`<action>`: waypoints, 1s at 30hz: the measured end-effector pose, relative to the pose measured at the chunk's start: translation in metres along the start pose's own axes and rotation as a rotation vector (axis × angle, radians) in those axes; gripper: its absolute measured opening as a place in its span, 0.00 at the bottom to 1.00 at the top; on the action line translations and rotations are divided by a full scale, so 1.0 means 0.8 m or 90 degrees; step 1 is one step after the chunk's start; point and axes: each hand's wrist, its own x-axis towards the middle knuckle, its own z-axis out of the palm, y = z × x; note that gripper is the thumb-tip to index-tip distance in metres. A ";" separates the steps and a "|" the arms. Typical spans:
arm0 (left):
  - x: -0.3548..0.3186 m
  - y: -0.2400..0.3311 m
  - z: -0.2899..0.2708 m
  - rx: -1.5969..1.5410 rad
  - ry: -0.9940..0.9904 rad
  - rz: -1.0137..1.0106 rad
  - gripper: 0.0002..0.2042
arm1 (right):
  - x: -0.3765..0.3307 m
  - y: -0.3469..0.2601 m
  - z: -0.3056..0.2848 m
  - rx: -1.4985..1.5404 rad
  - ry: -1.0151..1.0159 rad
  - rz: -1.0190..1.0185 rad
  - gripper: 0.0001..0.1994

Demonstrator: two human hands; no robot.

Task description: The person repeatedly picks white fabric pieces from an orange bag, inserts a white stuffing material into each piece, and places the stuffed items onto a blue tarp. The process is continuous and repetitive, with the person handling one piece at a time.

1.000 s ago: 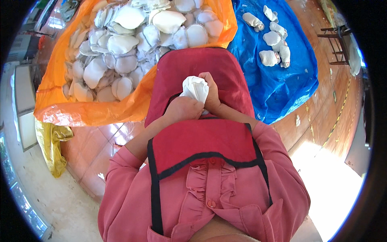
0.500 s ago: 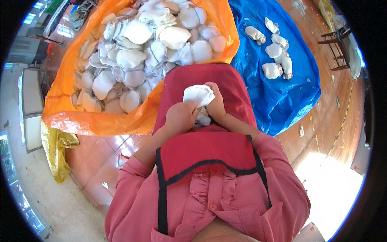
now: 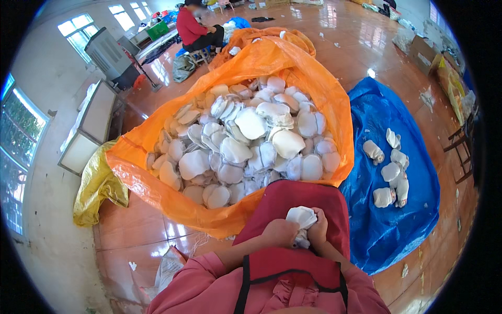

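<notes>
A white fabric pad [image 3: 301, 215] is held over my lap, on a dark red cloth [image 3: 293, 196]. My left hand [image 3: 281, 233] is closed on its left side, thumb toward the pad. My right hand [image 3: 318, 228] grips the right edge with bent fingers. More whitish material [image 3: 301, 239] hangs below the pad between my hands; its shape is partly hidden. In front of me, a heap of similar rounded white pads [image 3: 250, 124] lies on an orange plastic sheet [image 3: 225, 220]. Several white rolled bundles [image 3: 384, 197] lie on a blue plastic sheet [image 3: 376, 240] at my right.
A person in a red top [image 3: 193, 29] sits on a stool at the far left. Along the left wall are a white cabinet [image 3: 94, 125], a grey upright appliance [image 3: 107, 55] and a yellow plastic sack [image 3: 99, 191]. A dark wooden stool [image 3: 460, 152] stands at the right edge.
The view has tilted up and turned left, bringing the far room and seated person into sight. Both hands keep hold of the white pad over my lap, with little visible change in grip.
</notes>
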 end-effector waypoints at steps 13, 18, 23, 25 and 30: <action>0.006 0.002 -0.003 -0.165 0.383 -0.079 0.18 | 0.003 0.023 0.006 0.337 -0.052 0.012 0.10; 0.005 -0.012 0.016 -0.548 0.178 -0.293 0.27 | 0.004 0.019 0.011 0.472 -0.079 0.054 0.09; 0.011 -0.016 0.041 -0.618 0.205 -0.241 0.18 | 0.001 -0.003 0.008 0.409 -0.053 0.037 0.11; 0.014 -0.014 0.038 -0.541 0.248 -0.233 0.16 | 0.003 0.004 0.008 0.293 -0.021 -0.042 0.14; 0.010 -0.013 0.028 -0.485 0.286 -0.251 0.12 | -0.002 0.018 0.004 0.208 -0.045 0.031 0.19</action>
